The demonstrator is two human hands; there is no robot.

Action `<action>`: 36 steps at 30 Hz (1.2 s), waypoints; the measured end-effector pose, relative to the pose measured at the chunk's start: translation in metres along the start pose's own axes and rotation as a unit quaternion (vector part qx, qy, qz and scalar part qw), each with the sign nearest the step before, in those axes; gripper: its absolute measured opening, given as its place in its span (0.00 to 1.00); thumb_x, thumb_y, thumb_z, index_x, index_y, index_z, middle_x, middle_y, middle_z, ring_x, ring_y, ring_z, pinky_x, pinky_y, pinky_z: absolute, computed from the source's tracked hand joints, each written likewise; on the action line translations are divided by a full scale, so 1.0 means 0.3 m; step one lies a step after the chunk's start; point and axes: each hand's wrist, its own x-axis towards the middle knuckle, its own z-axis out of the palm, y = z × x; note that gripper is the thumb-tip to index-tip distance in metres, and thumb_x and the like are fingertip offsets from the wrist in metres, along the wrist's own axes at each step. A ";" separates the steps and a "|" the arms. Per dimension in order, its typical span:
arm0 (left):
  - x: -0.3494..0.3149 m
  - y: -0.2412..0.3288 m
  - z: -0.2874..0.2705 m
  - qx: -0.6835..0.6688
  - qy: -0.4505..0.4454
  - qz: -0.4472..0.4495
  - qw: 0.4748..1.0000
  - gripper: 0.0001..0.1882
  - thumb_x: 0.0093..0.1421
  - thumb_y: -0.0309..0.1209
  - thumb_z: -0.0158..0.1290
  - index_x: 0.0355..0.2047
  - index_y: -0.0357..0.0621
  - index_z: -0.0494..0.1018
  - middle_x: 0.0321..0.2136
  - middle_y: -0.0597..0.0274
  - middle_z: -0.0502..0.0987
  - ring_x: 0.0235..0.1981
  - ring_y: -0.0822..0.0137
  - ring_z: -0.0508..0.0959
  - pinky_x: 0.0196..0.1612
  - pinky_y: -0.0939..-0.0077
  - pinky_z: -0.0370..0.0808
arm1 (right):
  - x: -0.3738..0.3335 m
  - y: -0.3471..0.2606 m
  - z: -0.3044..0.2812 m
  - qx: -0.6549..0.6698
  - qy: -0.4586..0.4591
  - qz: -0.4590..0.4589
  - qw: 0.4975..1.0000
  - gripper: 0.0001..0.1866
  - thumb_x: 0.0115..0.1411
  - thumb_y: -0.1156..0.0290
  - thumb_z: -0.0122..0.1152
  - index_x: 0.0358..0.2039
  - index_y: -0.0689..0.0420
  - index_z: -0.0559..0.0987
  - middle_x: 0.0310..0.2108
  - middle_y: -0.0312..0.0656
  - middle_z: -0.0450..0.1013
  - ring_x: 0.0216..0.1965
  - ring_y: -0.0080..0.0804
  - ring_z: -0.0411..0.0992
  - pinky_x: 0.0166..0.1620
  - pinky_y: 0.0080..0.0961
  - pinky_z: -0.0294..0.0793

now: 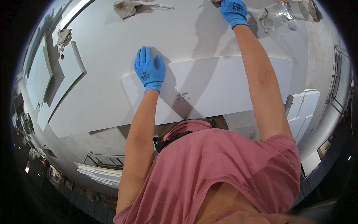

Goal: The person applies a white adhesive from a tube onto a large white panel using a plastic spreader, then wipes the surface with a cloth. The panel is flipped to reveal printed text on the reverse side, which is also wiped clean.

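My left hand (150, 70), in a blue glove, lies flat with its fingers stretched over the far left edge of a long white panel (231, 84). The panel has a slightly curved far edge and a small printed label (182, 96); it rests on a larger white surface (100, 86). Stretched far forward, my right hand (234, 11), also in a blue glove, is partly cut off by the upper edge. Its fingers look curled, with a bit of something greyish beside them that I cannot make out. Clear plastic bottles (276, 23) lie to its right.
A crumpled grey cloth (125, 8) with a thin pale tool (156, 5) lies at the far side. White board pieces (69, 71) and another rag (64, 38) are at the left. Stacked white boards stand below left (100, 173) and at the right (302, 108).
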 end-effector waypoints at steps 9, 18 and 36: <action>-0.022 -0.016 0.004 0.002 0.001 0.003 1.000 0.27 0.63 0.42 0.60 0.58 0.39 0.76 0.62 0.45 0.75 0.65 0.45 0.72 0.66 0.51 0.68 | -0.580 -0.325 -0.481 0.010 0.065 -0.097 0.993 0.17 0.63 0.77 0.60 0.52 0.52 0.81 0.39 0.46 0.82 0.35 0.48 0.81 0.37 0.37 0.81; -0.031 -0.018 0.004 -0.003 0.024 0.019 1.000 0.27 0.65 0.44 0.59 0.58 0.40 0.76 0.61 0.44 0.76 0.64 0.45 0.73 0.67 0.50 0.68 | -1.111 -0.507 -0.420 -0.133 -0.214 0.081 0.964 0.27 0.58 0.54 0.71 0.55 0.48 0.77 0.54 0.49 0.73 0.47 0.43 0.76 0.47 0.45 0.76; -0.182 -0.342 -0.273 -0.299 0.123 -0.099 0.941 0.17 0.69 0.29 0.54 0.53 0.30 0.79 0.55 0.44 0.81 0.60 0.48 0.77 0.66 0.55 0.71 | -0.805 -0.721 -0.254 0.094 0.054 -0.031 0.994 0.13 0.62 0.71 0.59 0.47 0.52 0.83 0.47 0.49 0.81 0.49 0.52 0.79 0.53 0.41 0.80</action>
